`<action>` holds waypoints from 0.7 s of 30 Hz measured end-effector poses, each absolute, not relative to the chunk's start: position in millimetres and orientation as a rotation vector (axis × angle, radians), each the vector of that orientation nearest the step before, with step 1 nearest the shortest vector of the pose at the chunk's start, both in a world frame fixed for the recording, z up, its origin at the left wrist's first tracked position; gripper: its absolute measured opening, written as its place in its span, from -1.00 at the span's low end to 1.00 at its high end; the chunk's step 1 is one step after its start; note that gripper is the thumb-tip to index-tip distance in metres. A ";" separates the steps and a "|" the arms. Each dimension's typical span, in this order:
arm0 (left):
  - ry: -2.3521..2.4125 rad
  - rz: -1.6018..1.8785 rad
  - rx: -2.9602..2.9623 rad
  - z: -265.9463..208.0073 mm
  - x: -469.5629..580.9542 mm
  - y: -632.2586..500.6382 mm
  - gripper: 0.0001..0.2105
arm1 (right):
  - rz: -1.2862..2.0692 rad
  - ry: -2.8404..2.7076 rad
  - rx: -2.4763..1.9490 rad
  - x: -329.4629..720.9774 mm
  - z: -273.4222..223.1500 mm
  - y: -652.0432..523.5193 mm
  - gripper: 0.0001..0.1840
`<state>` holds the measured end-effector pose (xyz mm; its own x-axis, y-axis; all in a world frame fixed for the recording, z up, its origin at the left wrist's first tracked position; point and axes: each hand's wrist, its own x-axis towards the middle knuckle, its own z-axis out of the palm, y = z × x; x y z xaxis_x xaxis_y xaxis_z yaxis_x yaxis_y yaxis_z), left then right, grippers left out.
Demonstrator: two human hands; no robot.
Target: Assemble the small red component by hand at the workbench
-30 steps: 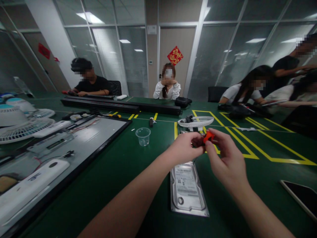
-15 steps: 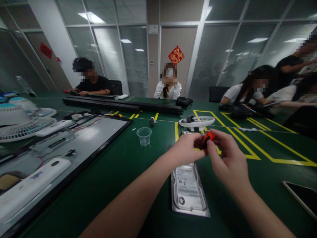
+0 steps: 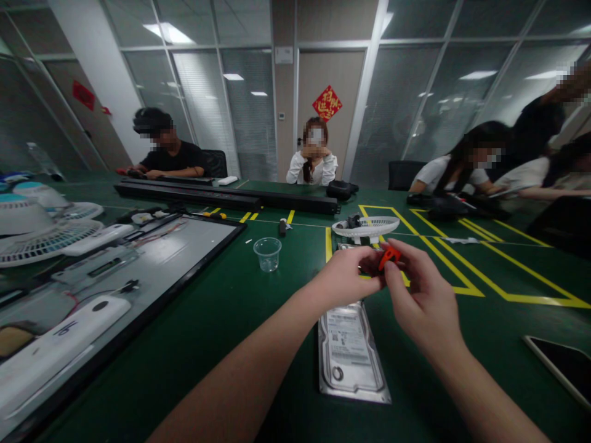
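Observation:
Above the table, both hands meet at a small orange-red plastic piece [image 3: 390, 256] with dark openings. My right hand [image 3: 427, 298] pinches it between thumb and fingers. My left hand [image 3: 344, 277] is closed against its left side, where something dark sits at the fingertips; its exact shape is hidden. Below the hands a silver hard drive [image 3: 353, 354] lies flat, label side up, its far part covered by my left hand. A white oval fan grille [image 3: 367, 226] with a dark part on it rests just beyond the hands.
A clear plastic cup [image 3: 268, 253] stands left of my hands. Left lies a large display panel [image 3: 194, 246] with white parts. Long black bars [image 3: 295, 202] lie behind. At right is a phone [image 3: 561, 369] beside yellow tape. Several people sit around the table.
The orange-red piece has turned slightly between my fingers, showing more of its orange face and its openings. My hands stay nearly in the same place.

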<state>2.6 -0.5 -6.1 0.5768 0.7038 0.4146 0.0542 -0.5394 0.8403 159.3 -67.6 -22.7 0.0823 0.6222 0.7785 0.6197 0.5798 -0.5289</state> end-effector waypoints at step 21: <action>0.805 1.028 1.892 -9.7 -5.3 -21.3 -0.86 | -0.057 -1.596 -1.025 155.6 -27.8 -60.3 -0.72</action>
